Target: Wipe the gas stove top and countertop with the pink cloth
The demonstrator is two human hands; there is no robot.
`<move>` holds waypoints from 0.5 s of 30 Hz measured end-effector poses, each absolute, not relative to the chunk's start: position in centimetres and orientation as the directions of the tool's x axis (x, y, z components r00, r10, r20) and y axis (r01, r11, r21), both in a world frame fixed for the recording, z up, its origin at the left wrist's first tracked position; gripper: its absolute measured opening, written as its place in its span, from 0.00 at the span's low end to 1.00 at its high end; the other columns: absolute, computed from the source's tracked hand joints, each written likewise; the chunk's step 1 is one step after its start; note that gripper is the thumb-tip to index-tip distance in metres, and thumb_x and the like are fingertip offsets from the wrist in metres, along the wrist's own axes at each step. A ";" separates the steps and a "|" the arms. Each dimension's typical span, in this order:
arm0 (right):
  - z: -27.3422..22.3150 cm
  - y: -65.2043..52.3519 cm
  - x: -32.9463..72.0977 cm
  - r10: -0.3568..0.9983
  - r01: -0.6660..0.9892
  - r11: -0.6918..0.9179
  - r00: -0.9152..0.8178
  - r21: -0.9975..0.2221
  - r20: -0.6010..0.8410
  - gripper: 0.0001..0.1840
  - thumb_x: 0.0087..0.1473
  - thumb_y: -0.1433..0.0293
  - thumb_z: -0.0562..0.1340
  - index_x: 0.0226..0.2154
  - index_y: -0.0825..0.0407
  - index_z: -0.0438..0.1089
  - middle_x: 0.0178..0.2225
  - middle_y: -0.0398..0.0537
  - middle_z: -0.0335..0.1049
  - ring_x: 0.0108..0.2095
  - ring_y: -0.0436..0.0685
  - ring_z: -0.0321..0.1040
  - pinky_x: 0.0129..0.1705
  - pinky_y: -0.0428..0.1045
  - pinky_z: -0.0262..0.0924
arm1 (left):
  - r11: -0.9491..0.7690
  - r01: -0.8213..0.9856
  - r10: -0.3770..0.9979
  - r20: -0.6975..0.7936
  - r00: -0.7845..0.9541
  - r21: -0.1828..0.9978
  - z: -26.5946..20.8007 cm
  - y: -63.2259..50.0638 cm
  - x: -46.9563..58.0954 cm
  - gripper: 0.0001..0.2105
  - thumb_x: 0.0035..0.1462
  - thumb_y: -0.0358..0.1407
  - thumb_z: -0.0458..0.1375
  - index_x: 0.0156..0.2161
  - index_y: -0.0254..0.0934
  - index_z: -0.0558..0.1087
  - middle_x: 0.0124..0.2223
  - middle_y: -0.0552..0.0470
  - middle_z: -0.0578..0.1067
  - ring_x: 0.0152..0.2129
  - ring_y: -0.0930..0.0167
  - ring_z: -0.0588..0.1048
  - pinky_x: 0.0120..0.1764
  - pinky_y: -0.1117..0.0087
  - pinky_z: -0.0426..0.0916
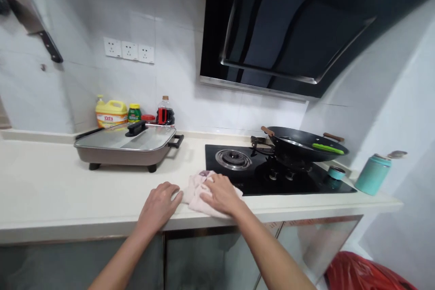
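Note:
A crumpled pale pink cloth (195, 197) lies on the white countertop (44, 181), against the front left corner of the black gas stove (212, 154). My right hand (220, 192) presses down on this cloth, its fingers bent into the folds. Just left of the cloth, my left hand (160, 204) rests near the counter's front edge. Its thumb is apart from the fingers and points toward the cloth; nothing shows in it. Whether the thumb touches the cloth I cannot tell.
An electric pan with a glass lid (149, 138) stands behind my left hand. On the stove's right burner sits a black wok (306, 140) with a green-handled utensil (328, 148). A teal jar (374, 174) stands far right. The range hood (272, 31) hangs above.

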State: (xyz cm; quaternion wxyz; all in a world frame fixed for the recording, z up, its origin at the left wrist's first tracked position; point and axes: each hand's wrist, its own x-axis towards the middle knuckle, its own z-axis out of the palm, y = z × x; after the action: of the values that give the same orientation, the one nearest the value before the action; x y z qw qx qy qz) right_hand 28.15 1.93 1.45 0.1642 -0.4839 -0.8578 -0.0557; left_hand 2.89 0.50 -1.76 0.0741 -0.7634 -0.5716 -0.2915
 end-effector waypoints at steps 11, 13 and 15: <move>-0.5 -2.4 42.7 0.903 0.956 0.257 -0.185 -0.142 0.388 0.15 0.67 0.58 0.57 0.46 0.47 0.74 0.52 0.50 0.73 0.52 0.62 0.64 0.55 0.56 0.52 | -0.348 0.910 0.833 0.518 0.192 0.223 -1.5 1.0 2.4 0.20 0.67 0.46 0.47 0.41 0.39 0.79 0.45 0.45 0.81 0.44 0.60 0.79 0.49 0.60 0.68; -0.9 -3.0 46.6 0.923 0.981 0.144 -0.086 -0.131 0.375 0.17 0.67 0.58 0.55 0.47 0.48 0.73 0.53 0.51 0.74 0.53 0.63 0.65 0.55 0.55 0.53 | -0.350 0.910 0.831 0.522 0.192 0.221 -1.4 1.0 2.4 0.20 0.66 0.46 0.47 0.41 0.40 0.79 0.45 0.46 0.81 0.44 0.60 0.79 0.49 0.60 0.68; -1.0 -3.4 49.8 0.940 0.993 0.022 0.018 -0.114 0.340 0.18 0.67 0.59 0.52 0.47 0.50 0.72 0.51 0.54 0.75 0.53 0.64 0.66 0.54 0.55 0.53 | -0.351 0.910 0.827 0.528 0.192 0.219 -1.3 0.9 2.5 0.20 0.66 0.47 0.47 0.40 0.40 0.80 0.44 0.46 0.81 0.44 0.61 0.79 0.48 0.61 0.68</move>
State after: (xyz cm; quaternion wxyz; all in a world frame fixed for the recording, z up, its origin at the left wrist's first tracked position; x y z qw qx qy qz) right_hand 49.83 -3.43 -0.97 0.1635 -0.6944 -0.6960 -0.0813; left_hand 2.46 0.95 -1.33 0.0714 -0.7686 -0.5652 -0.2910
